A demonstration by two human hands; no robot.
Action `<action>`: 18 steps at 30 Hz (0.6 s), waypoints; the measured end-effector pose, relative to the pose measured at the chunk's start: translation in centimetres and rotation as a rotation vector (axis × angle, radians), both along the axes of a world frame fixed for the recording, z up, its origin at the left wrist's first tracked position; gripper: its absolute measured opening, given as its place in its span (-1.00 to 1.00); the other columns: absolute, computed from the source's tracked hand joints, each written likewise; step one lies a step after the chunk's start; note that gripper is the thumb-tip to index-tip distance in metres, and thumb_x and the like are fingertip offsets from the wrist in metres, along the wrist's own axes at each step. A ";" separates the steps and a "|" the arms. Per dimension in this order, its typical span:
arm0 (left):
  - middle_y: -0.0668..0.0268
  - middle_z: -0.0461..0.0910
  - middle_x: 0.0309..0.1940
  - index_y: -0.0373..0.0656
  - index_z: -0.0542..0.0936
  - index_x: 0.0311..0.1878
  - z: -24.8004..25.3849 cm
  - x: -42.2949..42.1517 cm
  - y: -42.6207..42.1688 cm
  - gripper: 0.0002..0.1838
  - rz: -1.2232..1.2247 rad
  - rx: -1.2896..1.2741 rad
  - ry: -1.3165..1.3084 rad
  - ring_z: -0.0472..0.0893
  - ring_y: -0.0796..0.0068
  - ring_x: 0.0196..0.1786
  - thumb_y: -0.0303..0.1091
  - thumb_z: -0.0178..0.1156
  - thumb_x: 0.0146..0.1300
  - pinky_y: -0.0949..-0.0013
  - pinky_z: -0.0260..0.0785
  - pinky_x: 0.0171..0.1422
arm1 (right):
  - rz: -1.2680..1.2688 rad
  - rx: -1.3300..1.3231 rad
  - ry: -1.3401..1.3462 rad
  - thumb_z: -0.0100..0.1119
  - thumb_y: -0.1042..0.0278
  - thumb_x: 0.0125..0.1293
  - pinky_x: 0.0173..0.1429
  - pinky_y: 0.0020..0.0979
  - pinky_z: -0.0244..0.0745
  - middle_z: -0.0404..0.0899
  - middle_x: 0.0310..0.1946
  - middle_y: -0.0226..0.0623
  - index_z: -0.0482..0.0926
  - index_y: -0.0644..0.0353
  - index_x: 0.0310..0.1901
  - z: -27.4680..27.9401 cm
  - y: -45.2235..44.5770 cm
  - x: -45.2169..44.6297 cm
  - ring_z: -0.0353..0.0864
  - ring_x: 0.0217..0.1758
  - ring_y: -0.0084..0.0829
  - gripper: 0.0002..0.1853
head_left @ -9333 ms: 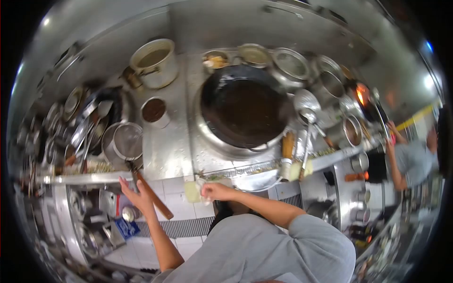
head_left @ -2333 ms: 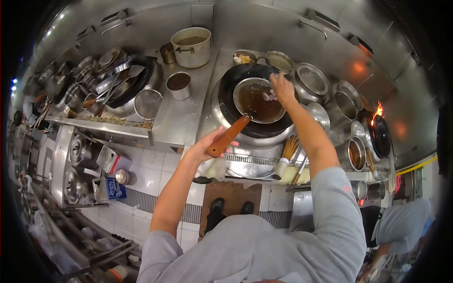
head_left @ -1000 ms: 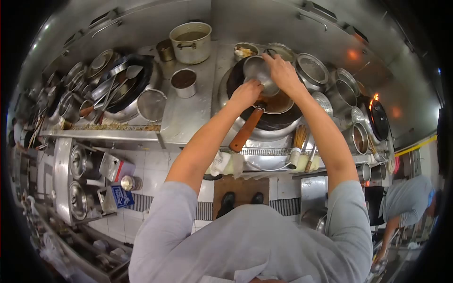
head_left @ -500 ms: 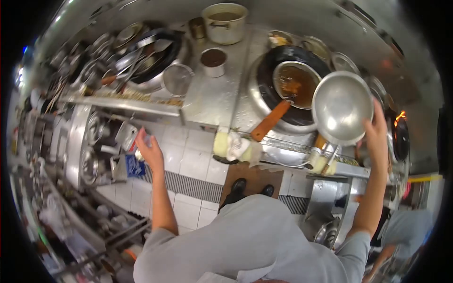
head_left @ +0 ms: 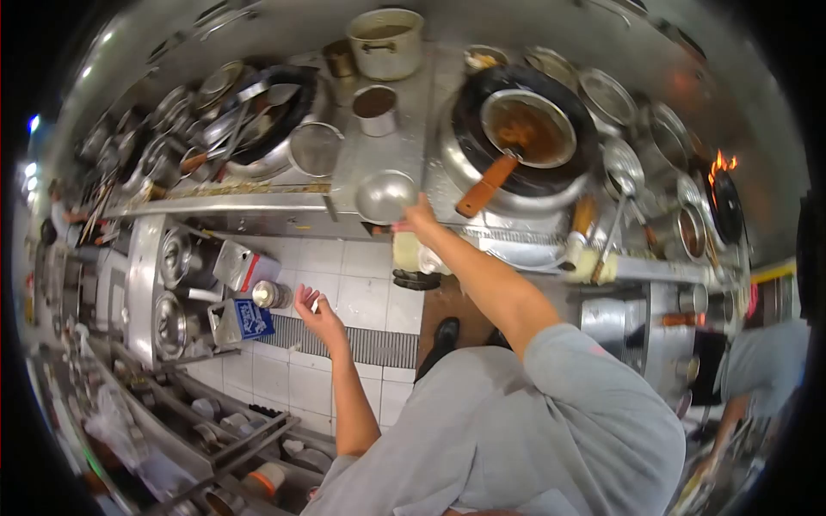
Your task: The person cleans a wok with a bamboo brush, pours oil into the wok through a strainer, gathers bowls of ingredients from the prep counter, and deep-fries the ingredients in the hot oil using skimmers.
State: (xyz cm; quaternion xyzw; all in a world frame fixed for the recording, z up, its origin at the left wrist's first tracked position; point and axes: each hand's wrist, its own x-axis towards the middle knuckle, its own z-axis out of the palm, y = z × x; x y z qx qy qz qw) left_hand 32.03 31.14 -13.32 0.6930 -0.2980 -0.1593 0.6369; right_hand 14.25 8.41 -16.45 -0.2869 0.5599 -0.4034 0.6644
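Observation:
My right hand (head_left: 419,215) reaches across in front of me and grips the rim of a shiny metal bowl (head_left: 385,196). The bowl is at the counter's front edge, its hollow side up; I cannot tell whether it rests on the steel. Just beyond it stands a pot of dark brown contents (head_left: 375,110). My left hand (head_left: 320,314) hangs over the tiled floor with fingers apart and nothing in it. Nearest to that hand is a jar (head_left: 272,294). Right of the bowl, a wooden-handled pan of brown liquid (head_left: 547,148) sits in a black wok (head_left: 469,116).
A large pot (head_left: 385,60) stands at the back. Lidded pots (head_left: 176,258) and a blue-labelled tin (head_left: 254,318) are at lower left. Skimmers (head_left: 621,172) lie on the right, near a flaming wok (head_left: 727,206). Another person (head_left: 766,357) is at far right.
My right hand has carried the metal bowl from the right, past the wok, leftward to the counter edge. My left hand has lowered and shifted slightly right in view.

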 end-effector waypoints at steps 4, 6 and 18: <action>0.17 0.49 -0.03 -0.25 0.40 0.21 -4.6 -1.6 2.1 -0.60 -0.191 0.104 0.098 0.52 0.41 -0.08 -0.53 0.04 0.29 0.39 0.43 -0.04 | 0.110 0.091 -0.217 0.01 0.45 0.34 -0.47 -0.26 0.67 0.45 0.02 -0.01 -0.20 -0.01 0.46 -1.1 4.2 -2.2 0.66 -0.38 -0.20 -0.23; 0.26 0.51 -0.12 -0.22 0.43 0.16 -8.6 -2.7 3.5 -0.66 -0.311 0.161 0.255 0.54 0.50 -0.19 -0.48 0.04 0.31 0.48 0.43 -0.19 | 0.412 -0.023 -0.223 0.04 0.43 0.31 -0.48 -0.26 0.64 0.48 -0.04 -0.08 0.00 0.02 0.42 -2.9 10.2 -5.1 0.64 -0.43 -0.25 -0.32; 0.28 0.53 -0.26 -0.10 0.27 0.33 -21.3 -18.0 0.3 -0.44 -1.293 0.932 0.260 0.54 0.55 -0.32 -0.44 0.13 0.26 0.47 0.42 -0.40 | -0.412 -0.042 1.044 0.14 0.34 0.18 0.16 -0.19 0.44 0.56 0.02 0.12 0.30 0.28 0.29 -26.5 17.3 -43.6 0.57 0.05 0.04 -0.39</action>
